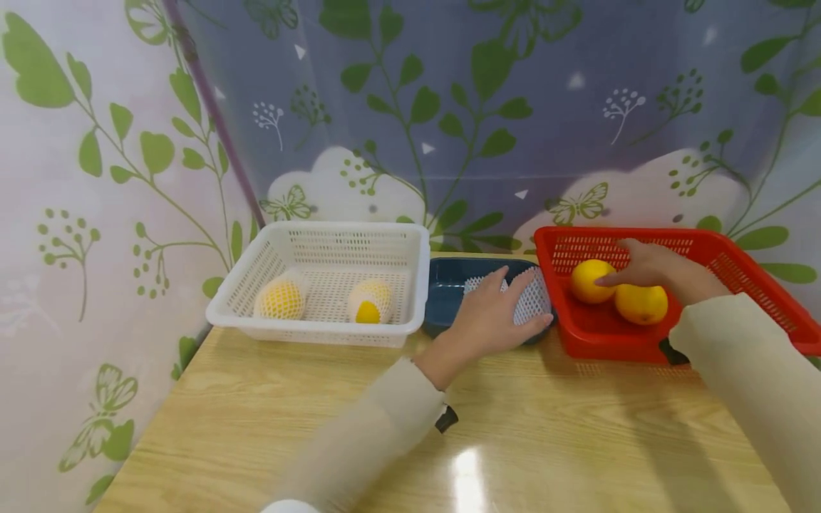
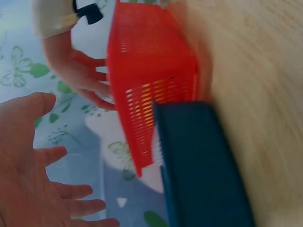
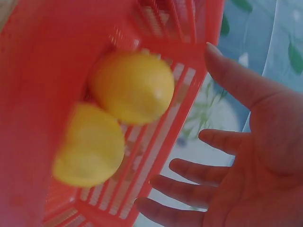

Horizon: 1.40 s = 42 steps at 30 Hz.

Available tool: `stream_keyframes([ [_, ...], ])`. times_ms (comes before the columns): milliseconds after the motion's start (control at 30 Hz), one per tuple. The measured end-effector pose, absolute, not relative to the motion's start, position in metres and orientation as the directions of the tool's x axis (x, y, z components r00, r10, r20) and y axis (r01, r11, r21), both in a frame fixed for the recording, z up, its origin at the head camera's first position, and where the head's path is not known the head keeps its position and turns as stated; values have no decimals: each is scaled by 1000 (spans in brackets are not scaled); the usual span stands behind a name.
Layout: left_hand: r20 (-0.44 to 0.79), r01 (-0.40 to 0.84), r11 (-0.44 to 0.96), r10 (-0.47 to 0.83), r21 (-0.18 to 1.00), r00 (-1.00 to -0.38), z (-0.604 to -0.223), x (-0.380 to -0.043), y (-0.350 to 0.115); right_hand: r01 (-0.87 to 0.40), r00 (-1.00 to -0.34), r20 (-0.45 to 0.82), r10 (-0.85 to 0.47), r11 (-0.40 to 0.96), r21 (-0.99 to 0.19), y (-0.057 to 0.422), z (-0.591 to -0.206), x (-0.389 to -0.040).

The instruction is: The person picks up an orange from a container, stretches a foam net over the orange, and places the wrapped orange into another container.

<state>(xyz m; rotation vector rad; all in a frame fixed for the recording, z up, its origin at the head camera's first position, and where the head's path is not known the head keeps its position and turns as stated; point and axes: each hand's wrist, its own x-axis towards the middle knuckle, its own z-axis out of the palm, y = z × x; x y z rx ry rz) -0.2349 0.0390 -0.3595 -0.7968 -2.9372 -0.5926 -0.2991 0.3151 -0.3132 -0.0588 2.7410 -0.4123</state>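
Over the dark blue bowl (image 1: 442, 299) hovers my left hand (image 1: 490, 313), its fingers spread and holding nothing. White foam fruit nets (image 1: 532, 299) lie in that bowl, partly hidden by the hand. My right hand (image 1: 654, 267) reaches over the red basket (image 1: 693, 342), above two yellow round fruits, one farther left (image 1: 589, 279) and one nearer the front (image 1: 641, 306). In the right wrist view its fingers (image 3: 189, 189) are extended and apart from both fruits (image 3: 135, 87). The left wrist view shows the left palm (image 2: 19, 175) bare, beside the bowl's outer wall (image 2: 203, 165).
At the left stands a white basket (image 1: 321, 328) holding two yellow fruits in foam nets, one at left (image 1: 280, 299) and one at right (image 1: 370, 303). All containers stand on a wooden table (image 1: 513, 427) against a leaf-patterned cloth (image 1: 410, 107).
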Motion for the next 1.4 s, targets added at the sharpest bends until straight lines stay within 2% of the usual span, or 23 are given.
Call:
stream_keyframes([
  [400, 26, 458, 804, 486, 380, -874, -384, -242, 69, 212, -876, -480, 40, 927, -310, 348, -310, -309],
  [567, 19, 444, 810, 474, 383, -880, -392, -242, 76, 243, -839, -539, 71, 936, -255, 355, -314, -310],
  [633, 14, 441, 810, 473, 386, -881, -394, -241, 78, 334, -801, -587, 121, 903, -270, 356, -318, -310],
  [767, 10, 445, 815, 476, 371, -879, -397, -239, 82, 616, -689, -668, 280, 712, -337, 358, -327, -311],
  [833, 6, 452, 816, 482, 362, -876, -399, -239, 83, 695, -652, -676, 343, 627, -351, 358, -331, -311],
  [933, 6, 458, 811, 489, 363, -872, -400, -239, 84, 695, -655, -670, 348, 625, -355, 358, -333, -310],
  [1067, 9, 478, 802, 509, 357, -861, -401, -238, 86, 651, -674, -688, 270, 657, -379, 361, -333, -307],
  [1133, 4, 493, 793, 527, 359, -850, -401, -237, 87, 667, -665, -698, 265, 630, -396, 363, -333, -304],
  [1300, -6, 511, 777, 551, 367, -834, -402, -235, 89, 706, -650, -693, 312, 585, -399, 364, -337, -302],
  [1400, -6, 510, 780, 549, 361, -836, -402, -235, 88, 668, -660, -687, 304, 655, -353, 363, -339, -305],
])
